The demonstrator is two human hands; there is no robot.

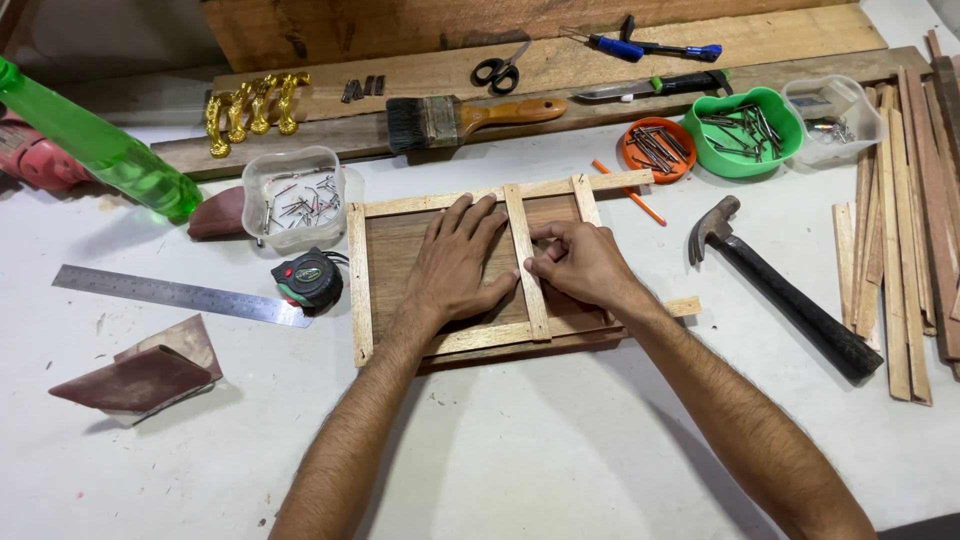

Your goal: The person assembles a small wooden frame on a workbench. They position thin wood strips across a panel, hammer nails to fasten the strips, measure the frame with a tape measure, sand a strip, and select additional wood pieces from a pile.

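Head view, left hand (455,262), right hand (583,262), pressing wooden frame (500,265)

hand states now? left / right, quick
Left hand: open, palm flat on the dark wooden panel, holding nothing.
Right hand: fingers curled, fingertips pinching the middle wooden strip on the panel.
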